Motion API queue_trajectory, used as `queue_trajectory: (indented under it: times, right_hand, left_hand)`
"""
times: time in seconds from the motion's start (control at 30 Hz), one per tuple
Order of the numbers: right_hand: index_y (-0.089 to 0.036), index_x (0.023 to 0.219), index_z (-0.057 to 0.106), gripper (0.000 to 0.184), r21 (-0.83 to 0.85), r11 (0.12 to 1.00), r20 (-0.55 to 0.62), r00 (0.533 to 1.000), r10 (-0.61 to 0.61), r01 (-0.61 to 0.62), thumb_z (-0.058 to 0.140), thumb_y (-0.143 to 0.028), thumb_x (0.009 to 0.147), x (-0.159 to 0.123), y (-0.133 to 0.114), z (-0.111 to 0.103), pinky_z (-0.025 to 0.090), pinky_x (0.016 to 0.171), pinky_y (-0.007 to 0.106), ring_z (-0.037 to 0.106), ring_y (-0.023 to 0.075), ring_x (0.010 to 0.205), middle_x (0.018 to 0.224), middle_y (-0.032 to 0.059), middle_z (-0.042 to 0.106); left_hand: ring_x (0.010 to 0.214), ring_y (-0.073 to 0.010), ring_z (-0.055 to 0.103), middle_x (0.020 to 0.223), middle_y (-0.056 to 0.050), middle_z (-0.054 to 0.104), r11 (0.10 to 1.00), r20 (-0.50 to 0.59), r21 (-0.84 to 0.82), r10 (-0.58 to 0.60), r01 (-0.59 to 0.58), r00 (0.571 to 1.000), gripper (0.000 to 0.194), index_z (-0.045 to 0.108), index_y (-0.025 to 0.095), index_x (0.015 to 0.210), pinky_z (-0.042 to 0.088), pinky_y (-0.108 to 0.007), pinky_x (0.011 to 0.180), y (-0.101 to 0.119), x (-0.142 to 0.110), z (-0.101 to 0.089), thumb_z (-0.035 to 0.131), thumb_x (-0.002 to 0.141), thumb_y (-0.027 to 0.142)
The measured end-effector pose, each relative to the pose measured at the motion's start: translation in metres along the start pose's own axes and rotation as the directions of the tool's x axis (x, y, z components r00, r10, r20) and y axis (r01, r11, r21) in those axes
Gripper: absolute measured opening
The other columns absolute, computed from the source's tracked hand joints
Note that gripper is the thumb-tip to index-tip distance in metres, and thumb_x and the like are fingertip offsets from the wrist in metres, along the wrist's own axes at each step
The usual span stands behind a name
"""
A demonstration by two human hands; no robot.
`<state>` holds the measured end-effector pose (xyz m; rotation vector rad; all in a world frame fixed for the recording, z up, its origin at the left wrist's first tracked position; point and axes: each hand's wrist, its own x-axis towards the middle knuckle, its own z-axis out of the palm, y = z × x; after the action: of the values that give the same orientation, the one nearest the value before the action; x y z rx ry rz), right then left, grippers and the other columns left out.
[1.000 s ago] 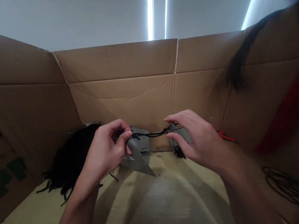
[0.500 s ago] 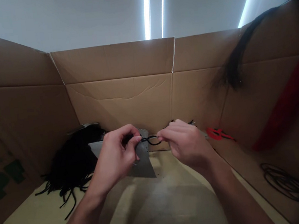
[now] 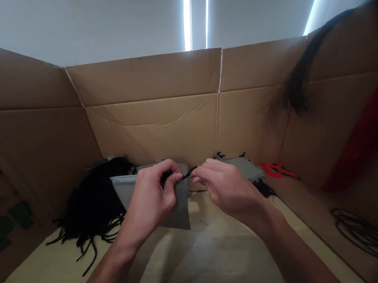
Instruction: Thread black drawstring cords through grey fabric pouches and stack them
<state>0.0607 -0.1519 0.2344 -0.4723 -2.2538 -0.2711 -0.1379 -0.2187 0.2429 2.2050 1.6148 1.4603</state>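
Note:
My left hand is closed, thumb and forefinger pinched on a short black cord at the upper edge of a grey sheet. The sheet hangs behind and below those fingers, partly covered by them. Just to the right, my right hand is closed in a pinch near the cord's other end. A thin pale line shows beside the cord at its fingertips; I cannot make out what it is. Most of what sits inside both pinches is hidden.
A heap of black cords lies at the left. Behind my right hand is a stack of grey pieces with black cords. Red-handled scissors lie at the right, with coiled dark cord nearer. Cardboard walls surround the tabletop.
The open black loop between my hands has narrowed to a short slanting strand. My right hand has moved slightly left, uncovering the grey stack behind it. The held sheet has turned slightly.

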Motion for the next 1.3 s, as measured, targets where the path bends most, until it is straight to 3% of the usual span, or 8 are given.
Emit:
queue_trajectory:
  times: [0.37, 0.53, 0.7, 0.9, 1.0, 1.07, 1.2, 1.3]
  right_hand:
    - [-0.017, 0.08, 0.068, 0.028, -0.009, 1.0, -0.074, 0.997, -0.005, 0.004, 0.051, 0.0, 0.094, -0.003, -0.001, 0.006, 0.039, 0.065, 0.029, 0.056, 0.0173, 0.068, 0.069, 0.0026, 0.066]
    - [-0.02, 0.083, 0.072, 0.022, 0.075, 0.982, 0.062, 0.984, 0.167, -0.171, 0.059, -0.016, 0.101, -0.001, -0.011, -0.008, 0.04, 0.065, 0.028, 0.063, 0.0159, 0.068, 0.073, 0.0009, 0.071]
    - [-0.022, 0.09, 0.08, 0.041, 0.332, 0.833, 0.176, 0.897, 0.406, -0.442, 0.052, -0.046, 0.108, -0.005, 0.004, -0.047, 0.047, 0.066, 0.029, 0.072, 0.018, 0.07, 0.078, 0.0024, 0.079]
    - [-0.023, 0.125, 0.071, 0.041, 0.442, 0.755, 0.055, 0.854, 0.517, -0.485, 0.073, -0.05, 0.093, -0.007, 0.04, -0.028, 0.056, 0.09, 0.04, 0.074, 0.0268, 0.106, 0.123, 0.0109, 0.078]
    - [-0.02, 0.11, 0.072, 0.032, 0.551, 0.684, 0.059, 0.84, 0.539, -0.478, 0.077, -0.041, 0.087, -0.003, 0.046, -0.016, 0.055, 0.087, 0.04, 0.072, 0.0249, 0.096, 0.107, 0.0101, 0.078]
    - [-0.02, 0.094, 0.07, 0.024, 0.614, 0.637, 0.04, 0.824, 0.565, -0.466, 0.078, -0.041, 0.084, -0.001, 0.042, -0.016, 0.052, 0.074, 0.035, 0.068, 0.0216, 0.081, 0.089, 0.0055, 0.075]
    - [-0.02, 0.079, 0.07, 0.017, 0.604, 0.676, -0.043, 0.829, 0.558, -0.423, 0.081, -0.033, 0.083, 0.002, 0.015, -0.02, 0.046, 0.064, 0.029, 0.062, 0.0164, 0.071, 0.074, -0.0008, 0.069]
    - [-0.022, 0.08, 0.074, 0.008, 0.521, 0.768, -0.08, 0.875, 0.478, -0.372, 0.078, -0.021, 0.087, 0.005, -0.01, -0.021, 0.046, 0.065, 0.026, 0.065, 0.0135, 0.072, 0.076, -0.0028, 0.074]
  left_hand:
    - [0.058, -0.0118, 0.046, 0.065, 0.003, 0.059, 1.0, -0.014, -0.001, 0.03, -0.03, 0.999, 0.02, 0.065, 0.018, 0.08, 0.034, -0.024, 0.057, 0.004, -0.001, 0.005, 0.057, 0.099, 0.017]
    - [0.061, -0.0122, 0.051, 0.067, 0.003, 0.062, 0.999, 0.054, -0.008, 0.044, -0.044, 0.998, 0.019, 0.064, 0.018, 0.082, 0.037, -0.025, 0.06, 0.007, -0.002, 0.006, 0.057, 0.1, 0.017]
    - [0.068, -0.013, 0.06, 0.079, 0.003, 0.07, 0.994, 0.137, -0.085, 0.081, -0.07, 0.987, 0.011, 0.062, 0.021, 0.1, 0.042, -0.025, 0.065, 0.013, -0.006, -0.002, 0.069, 0.098, 0.028]
    - [0.071, -0.0107, 0.065, 0.078, 0.003, 0.07, 0.912, 0.334, -0.314, 0.367, -0.265, 0.868, 0.009, 0.068, 0.019, 0.095, 0.049, -0.023, 0.072, 0.021, -0.017, -0.011, 0.075, 0.097, 0.024]
    - [0.073, -0.0107, 0.065, 0.077, 0.003, 0.068, 0.912, 0.37, -0.314, 0.374, -0.264, 0.851, 0.009, 0.069, 0.02, 0.092, 0.049, -0.024, 0.075, 0.021, -0.018, -0.01, 0.076, 0.097, 0.023]
    - [0.084, -0.0132, 0.067, 0.088, 0.0, 0.071, 0.912, 0.322, -0.302, 0.372, -0.278, 0.871, 0.008, 0.069, 0.021, 0.093, 0.051, -0.026, 0.081, 0.019, -0.016, -0.007, 0.076, 0.096, 0.023]
    - [0.122, -0.0203, 0.063, 0.134, -0.009, 0.065, 0.943, -0.011, -0.222, 0.253, -0.249, 0.967, 0.027, 0.065, 0.025, 0.125, 0.056, -0.028, 0.09, 0.014, -0.01, 0.006, 0.071, 0.098, 0.022]
    - [0.113, -0.0188, 0.069, 0.126, -0.008, 0.072, 0.972, -0.07, -0.109, 0.203, -0.21, 0.977, 0.029, 0.065, 0.023, 0.131, 0.056, -0.029, 0.089, 0.011, -0.007, 0.013, 0.063, 0.103, 0.02]
